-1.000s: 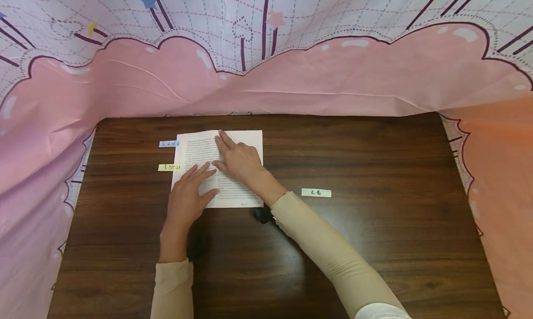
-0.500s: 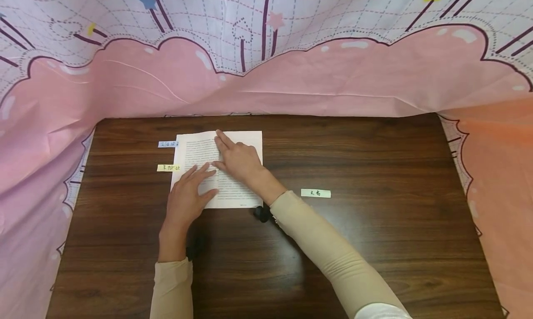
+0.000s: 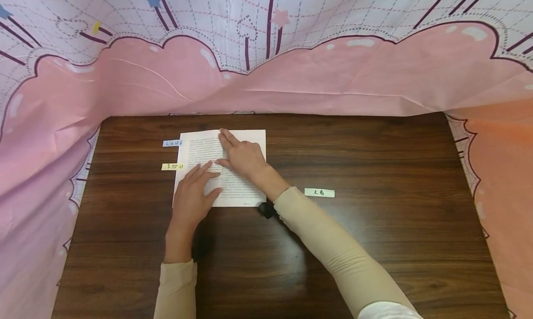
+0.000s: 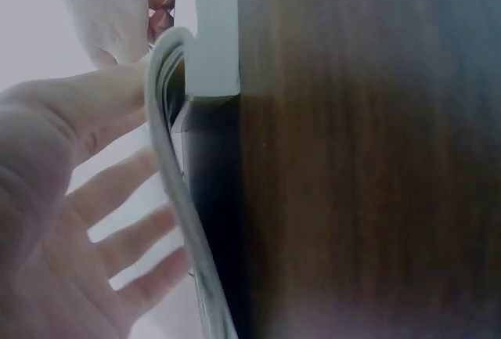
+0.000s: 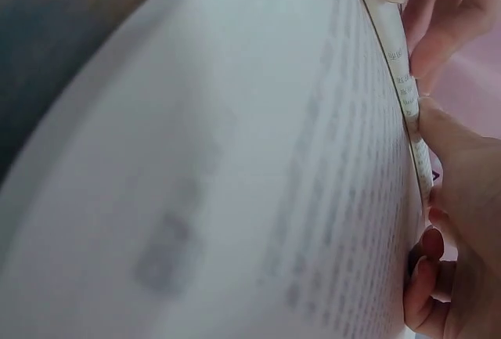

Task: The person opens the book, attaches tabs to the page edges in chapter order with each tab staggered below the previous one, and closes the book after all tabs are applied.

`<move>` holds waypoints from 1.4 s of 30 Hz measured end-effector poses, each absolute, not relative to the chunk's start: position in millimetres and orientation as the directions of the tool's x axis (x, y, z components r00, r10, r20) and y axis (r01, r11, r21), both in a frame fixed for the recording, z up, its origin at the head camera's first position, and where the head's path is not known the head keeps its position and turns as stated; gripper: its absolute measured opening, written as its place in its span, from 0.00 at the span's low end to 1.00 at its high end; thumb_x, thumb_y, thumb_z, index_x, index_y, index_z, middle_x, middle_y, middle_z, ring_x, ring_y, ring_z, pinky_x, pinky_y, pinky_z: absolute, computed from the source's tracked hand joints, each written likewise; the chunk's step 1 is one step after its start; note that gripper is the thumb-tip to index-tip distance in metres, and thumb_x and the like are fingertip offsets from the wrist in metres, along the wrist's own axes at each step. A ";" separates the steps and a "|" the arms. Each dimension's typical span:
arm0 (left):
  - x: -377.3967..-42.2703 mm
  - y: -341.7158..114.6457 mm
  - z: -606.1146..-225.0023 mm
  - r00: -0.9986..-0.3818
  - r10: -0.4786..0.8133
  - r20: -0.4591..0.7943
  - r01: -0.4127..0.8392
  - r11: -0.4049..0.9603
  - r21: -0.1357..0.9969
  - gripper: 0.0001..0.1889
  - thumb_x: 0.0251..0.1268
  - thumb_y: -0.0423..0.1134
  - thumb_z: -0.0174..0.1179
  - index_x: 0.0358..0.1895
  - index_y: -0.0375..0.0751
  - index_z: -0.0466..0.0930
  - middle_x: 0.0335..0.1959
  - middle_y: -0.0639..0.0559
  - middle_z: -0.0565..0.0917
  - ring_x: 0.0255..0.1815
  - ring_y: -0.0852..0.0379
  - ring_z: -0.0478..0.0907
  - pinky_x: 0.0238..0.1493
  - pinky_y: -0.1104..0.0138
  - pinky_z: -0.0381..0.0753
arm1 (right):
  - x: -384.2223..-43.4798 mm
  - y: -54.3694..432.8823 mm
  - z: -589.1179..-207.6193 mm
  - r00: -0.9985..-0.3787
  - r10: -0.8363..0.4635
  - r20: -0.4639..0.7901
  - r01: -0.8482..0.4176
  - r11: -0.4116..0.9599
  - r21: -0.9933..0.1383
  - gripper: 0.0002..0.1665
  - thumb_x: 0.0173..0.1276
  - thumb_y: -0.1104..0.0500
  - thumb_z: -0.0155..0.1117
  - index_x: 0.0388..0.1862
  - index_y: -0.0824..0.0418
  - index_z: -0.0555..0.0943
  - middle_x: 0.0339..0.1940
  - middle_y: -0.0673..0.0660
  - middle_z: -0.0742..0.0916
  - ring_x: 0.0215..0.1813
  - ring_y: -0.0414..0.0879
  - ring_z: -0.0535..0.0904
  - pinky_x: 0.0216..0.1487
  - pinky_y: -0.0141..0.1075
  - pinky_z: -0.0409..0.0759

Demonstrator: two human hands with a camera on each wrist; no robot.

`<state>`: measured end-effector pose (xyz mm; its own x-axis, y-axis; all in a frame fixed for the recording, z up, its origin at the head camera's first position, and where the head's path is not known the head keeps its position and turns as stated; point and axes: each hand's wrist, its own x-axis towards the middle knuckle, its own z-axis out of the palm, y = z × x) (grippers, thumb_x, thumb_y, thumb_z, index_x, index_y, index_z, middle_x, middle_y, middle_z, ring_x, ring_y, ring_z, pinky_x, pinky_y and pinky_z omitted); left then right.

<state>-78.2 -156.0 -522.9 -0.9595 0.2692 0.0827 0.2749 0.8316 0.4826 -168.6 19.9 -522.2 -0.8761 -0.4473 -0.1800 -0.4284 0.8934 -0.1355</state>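
Observation:
An open book (image 3: 241,191) with printed pages lies toward the left of the table; its left pages bow up in the left wrist view. My left hand (image 3: 192,198) rests on the left page, fingers spread. Across the right page lies my right hand (image 3: 246,160), its index and middle fingers extended to the top of the centre fold and its other fingers bent in. Both thumbs come near the fold. In the right wrist view, the right hand (image 5: 466,190) is beside the fold. A blue tab (image 3: 171,143) and a yellow tab (image 3: 170,166) stick out from the book's left edge.
A pale green paper strip (image 3: 319,192) with handwriting lies right of the book on the brown wooden table (image 3: 374,245). A black object (image 3: 266,210) shows under the right wrist. Pink patterned cloth (image 3: 312,83) hangs around the back and sides.
The head view has shifted slightly, so everything sits a little further right. Both hands keep nearly the same places on the book.

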 end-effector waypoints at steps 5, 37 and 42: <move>-74.8 -145.0 -519.7 -0.938 0.311 0.152 0.346 0.837 0.423 0.19 0.51 0.36 0.76 0.49 0.44 0.88 0.60 0.45 0.81 0.60 0.41 0.74 0.60 0.47 0.72 | -168.2 20.9 -521.4 -0.875 -0.451 -0.175 -0.431 0.891 -0.141 0.49 0.72 0.28 0.43 0.82 0.52 0.51 0.82 0.49 0.54 0.27 0.44 0.77 0.25 0.34 0.77; -80.5 -99.4 -525.0 -0.941 0.269 0.204 0.325 0.884 0.336 0.22 0.53 0.59 0.71 0.46 0.50 0.88 0.50 0.51 0.82 0.51 0.44 0.73 0.48 0.45 0.67 | -156.0 65.0 -519.6 -0.960 -0.273 0.060 -0.261 0.801 -0.539 0.31 0.74 0.43 0.59 0.71 0.53 0.73 0.69 0.52 0.77 0.62 0.50 0.80 0.51 0.48 0.82; -81.8 -97.7 -526.6 -0.937 0.247 0.246 0.321 0.887 0.331 0.22 0.52 0.59 0.71 0.45 0.49 0.88 0.48 0.50 0.83 0.49 0.43 0.74 0.46 0.45 0.68 | -151.1 73.7 -519.8 -0.965 -0.247 0.091 -0.255 0.793 -0.553 0.28 0.73 0.44 0.61 0.67 0.53 0.77 0.65 0.54 0.81 0.55 0.51 0.83 0.51 0.48 0.81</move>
